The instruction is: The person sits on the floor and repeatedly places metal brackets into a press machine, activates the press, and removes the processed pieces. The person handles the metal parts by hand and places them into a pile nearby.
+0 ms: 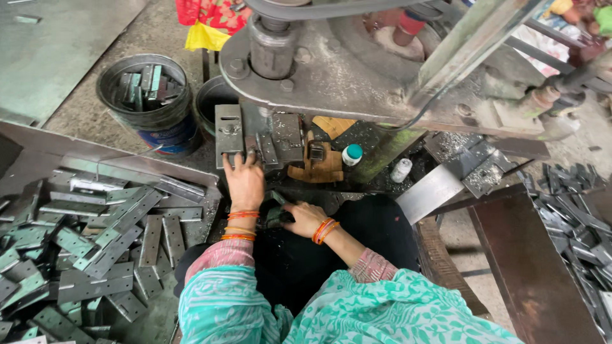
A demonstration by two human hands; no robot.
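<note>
One metal plate (252, 156) under flat left-hand fingers (237, 162); right hand (305, 218) gripping another piece (275, 216).

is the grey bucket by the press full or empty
Partly full. The grey bucket stands upright, and a heap of flat metal pieces shows inside, lying below the rim. How deep the heap goes cannot be told.

A dark round metal bucket (145, 102) filled with grey metal pieces is seen standing left of the grey press machine (357, 70). A small white bottle with a teal cap (351, 155) is set below that machine.
</note>
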